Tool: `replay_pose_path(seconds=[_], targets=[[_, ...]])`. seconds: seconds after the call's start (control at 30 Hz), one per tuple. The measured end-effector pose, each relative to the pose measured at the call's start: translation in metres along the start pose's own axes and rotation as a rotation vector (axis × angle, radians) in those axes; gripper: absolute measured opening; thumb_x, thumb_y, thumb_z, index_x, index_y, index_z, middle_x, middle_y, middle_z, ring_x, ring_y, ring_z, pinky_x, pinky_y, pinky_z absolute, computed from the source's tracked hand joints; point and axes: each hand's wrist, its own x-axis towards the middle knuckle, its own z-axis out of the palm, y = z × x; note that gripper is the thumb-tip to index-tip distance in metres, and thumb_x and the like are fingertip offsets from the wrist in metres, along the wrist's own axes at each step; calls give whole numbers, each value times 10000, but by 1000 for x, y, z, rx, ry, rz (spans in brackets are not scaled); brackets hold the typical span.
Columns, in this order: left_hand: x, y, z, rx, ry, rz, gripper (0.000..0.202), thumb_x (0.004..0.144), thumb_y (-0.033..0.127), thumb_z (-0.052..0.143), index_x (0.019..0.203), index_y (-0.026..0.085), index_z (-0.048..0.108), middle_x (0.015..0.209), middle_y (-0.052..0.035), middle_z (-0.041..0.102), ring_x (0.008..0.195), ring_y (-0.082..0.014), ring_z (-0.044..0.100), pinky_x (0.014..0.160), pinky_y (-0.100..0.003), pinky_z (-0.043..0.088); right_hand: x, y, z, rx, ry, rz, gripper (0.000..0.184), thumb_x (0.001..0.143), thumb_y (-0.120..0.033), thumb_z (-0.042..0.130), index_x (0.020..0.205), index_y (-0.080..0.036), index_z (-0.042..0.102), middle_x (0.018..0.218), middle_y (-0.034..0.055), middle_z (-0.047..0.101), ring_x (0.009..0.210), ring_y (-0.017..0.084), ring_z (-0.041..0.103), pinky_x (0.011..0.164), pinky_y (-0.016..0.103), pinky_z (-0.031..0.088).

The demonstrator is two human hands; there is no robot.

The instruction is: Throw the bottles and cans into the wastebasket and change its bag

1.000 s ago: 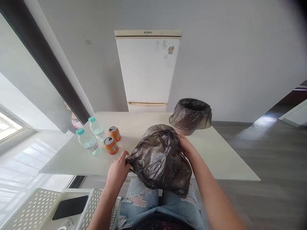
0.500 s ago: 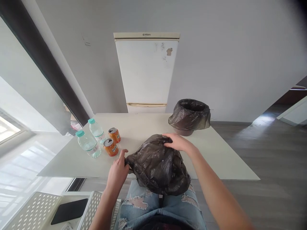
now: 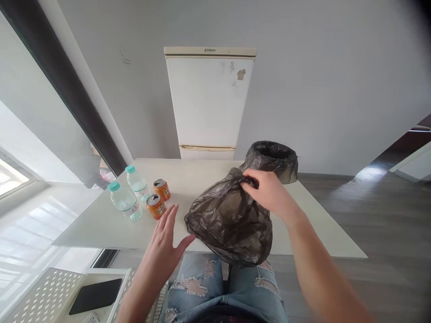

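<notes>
A crumpled black plastic bag [image 3: 230,220] hangs at the near edge of the white table [image 3: 101,224], over my lap. My right hand [image 3: 267,193] is closed on the bag's gathered top and holds it up. My left hand [image 3: 164,244] is open with fingers stretched out, just left of the bag and apart from it except near the thumb. Two water bottles [image 3: 124,200] with teal caps and two orange cans [image 3: 156,206] stand to the left on the table.
A bin lined with a black bag [image 3: 274,159] stands at the table's far right. A white fridge [image 3: 208,101] is behind the table. A perforated white rack with a black phone [image 3: 95,296] lies at lower left. Grey floor is to the right.
My left hand has let go of the bag's side and opened. My right hand has gripped the bag's top and lifted it up and to the right.
</notes>
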Motion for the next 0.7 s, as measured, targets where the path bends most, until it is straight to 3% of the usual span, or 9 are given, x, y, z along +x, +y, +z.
replay_pose_path(seconds=[0.1,0.17,0.23,0.3,0.37,0.43,0.5,0.6,0.7], targets=[[3,68,10,-129,285,92,1055,835,449,813,1669,254,197,1703,-183,336,1581,-382,334,1226,-612,405,-13,-46,5,34,-329,-71,150,944,-323,633,878,-219,719,763,18,696,551,140,550,539,272,361],[5,102,24,-162,333,184,1194,766,413,875,1681,227,130,1714,-209,293,1596,-411,286,1233,-646,385,-20,-73,11,51,-428,-134,138,921,-288,649,818,-210,697,705,5,659,546,123,518,549,267,339],[10,118,37,-181,400,215,1103,797,325,832,1662,209,157,1677,-215,355,1587,-406,308,1244,-658,356,-25,-92,15,94,-467,-144,127,933,-248,611,860,-207,706,690,0,649,538,114,484,560,268,336],[16,119,47,-194,476,202,864,859,226,734,1597,211,284,1561,-188,508,1510,-365,440,1238,-634,364,-29,-101,15,173,-481,-119,150,946,-211,573,947,-209,724,720,1,669,558,116,492,587,265,359],[23,111,53,-195,517,157,627,894,149,637,1482,218,430,1354,-136,649,1310,-308,606,1174,-577,439,-33,-101,12,295,-479,-111,185,952,-195,565,1023,-223,733,808,7,709,644,130,557,647,261,405],[28,100,55,-154,466,94,434,896,111,582,1315,226,581,1131,-93,685,1078,-276,658,1048,-524,512,-35,-96,10,448,-443,-111,157,974,-243,577,1014,-238,729,859,0,715,734,149,592,692,264,437],[32,91,54,-67,350,27,280,875,98,577,1085,237,701,1011,-89,633,987,-282,617,948,-500,524,-36,-85,8,584,-342,-81,182,1003,-361,586,942,-235,701,835,-5,677,767,163,588,700,271,457],[34,80,50,79,227,-32,212,795,93,640,875,255,752,1057,-111,559,1047,-327,548,933,-515,499,-34,-61,3,701,-75,2,312,999,-522,594,926,-226,658,836,11,635,798,186,599,720,292,496],[29,67,46,195,208,-74,274,743,89,661,930,269,750,1219,-116,545,1137,-357,513,968,-533,475,-25,-27,-1,731,176,66,330,990,-567,587,996,-242,646,895,31,641,825,206,622,729,309,518]])
